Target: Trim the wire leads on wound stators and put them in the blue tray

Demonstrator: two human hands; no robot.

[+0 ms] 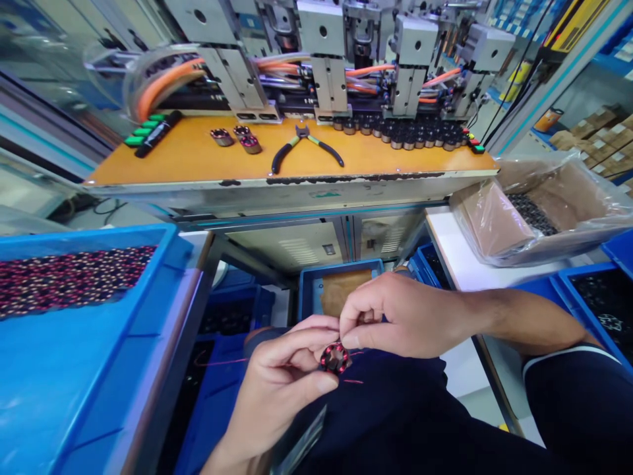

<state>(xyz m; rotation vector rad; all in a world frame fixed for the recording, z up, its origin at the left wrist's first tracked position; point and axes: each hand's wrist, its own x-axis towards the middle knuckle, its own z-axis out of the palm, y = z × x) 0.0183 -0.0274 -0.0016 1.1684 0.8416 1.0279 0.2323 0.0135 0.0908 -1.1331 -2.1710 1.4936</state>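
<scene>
My left hand [277, 382] is closed around a small round wound coil [335, 358], black with red copper windings, held over my lap. My right hand [395, 316] pinches at the top of the same coil with thumb and forefinger pressed together. Thin red wire ends stick out from the coil to the left and right. Both hands are low in the middle of the view, in front of the machine bench.
An orange bench top [198, 158] carries black-handled pliers [304, 145], three coils [237, 137] and a row of several dark coils [405, 132] under the winding machine [346, 53]. A blue bin of wound coils [69, 277] is at left; a bagged cardboard box [534, 211] and blue trays [603, 303] at right.
</scene>
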